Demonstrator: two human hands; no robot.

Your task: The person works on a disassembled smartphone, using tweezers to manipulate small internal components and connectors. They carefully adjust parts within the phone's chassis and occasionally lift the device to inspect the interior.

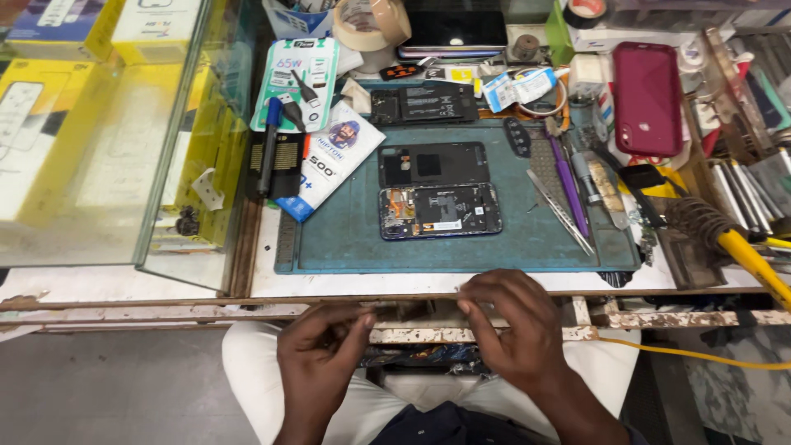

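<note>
An opened phone (440,211) with its circuit boards showing lies on a teal work mat (346,239), and a black back cover (433,163) lies just beyond it. My left hand (323,350) and my right hand (512,323) hover at the near edge of the bench, over an open drawer (428,356) above my lap. The fingers of both hands curl down towards the drawer; whether they pinch anything is hidden. A black battery (423,105) lies at the mat's far edge. Tweezers (560,212) and a purple tool (567,181) rest to the right of the phone.
A glass showcase (124,140) with yellow boxes stands on the left. A blue marker (268,146), a cable pack (295,82), a tape roll (371,25), a dark red phone case (648,97) and a yellow-handled soldering iron (725,239) crowd the bench.
</note>
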